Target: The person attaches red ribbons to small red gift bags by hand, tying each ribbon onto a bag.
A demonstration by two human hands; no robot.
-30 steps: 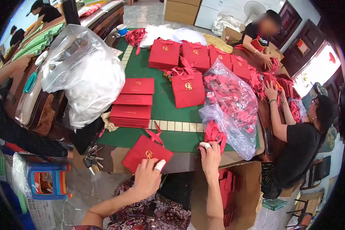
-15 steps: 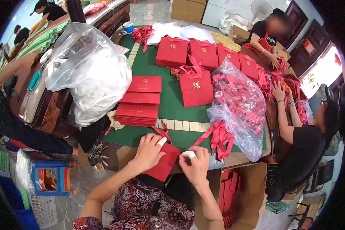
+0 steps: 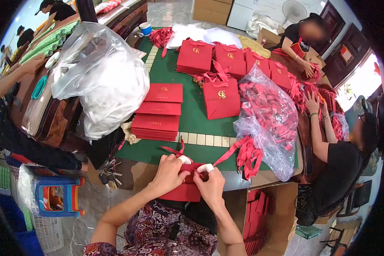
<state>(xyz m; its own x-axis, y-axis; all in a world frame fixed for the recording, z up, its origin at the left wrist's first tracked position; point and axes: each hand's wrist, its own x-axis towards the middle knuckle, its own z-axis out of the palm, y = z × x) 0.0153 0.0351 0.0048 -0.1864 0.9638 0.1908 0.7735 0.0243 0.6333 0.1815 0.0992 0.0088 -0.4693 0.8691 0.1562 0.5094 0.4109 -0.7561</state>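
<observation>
I have both hands together at the near edge of the bench [image 3: 192,121], just off its green top. The left hand [image 3: 168,173] is closed on the upper edge of a red paper bag [image 3: 181,193], fingers curled over it and the taped thumb on top. The bag hangs flat below the hands, over the bench edge and above my lap. The right hand [image 3: 211,185] pinches tight at the same edge, its taped fingertip touching the left thumb. It has the end of a red ribbon [image 3: 227,150], which runs up and to the right to a loose bundle of ribbons [image 3: 249,157]. That bundle spills from the mouth of a clear plastic sack of ribbons [image 3: 269,113] towards the near right corner.

I judge this to be the step of fitting a ribbon handle to the bag's top edge. I cannot see the hole or the ribbon tip, as my fingers cover them.

The next move calls for a steady left hand and a small, exact push or pull from the right, with slack kept in the ribbon so the bundle does not drag.

A stack of flat red bags [image 3: 158,117] lies past my hands at mid-bench. A finished bag [image 3: 221,99] stands upright beside the sack. A co-worker's hand [image 3: 313,103] works at the right edge.
</observation>
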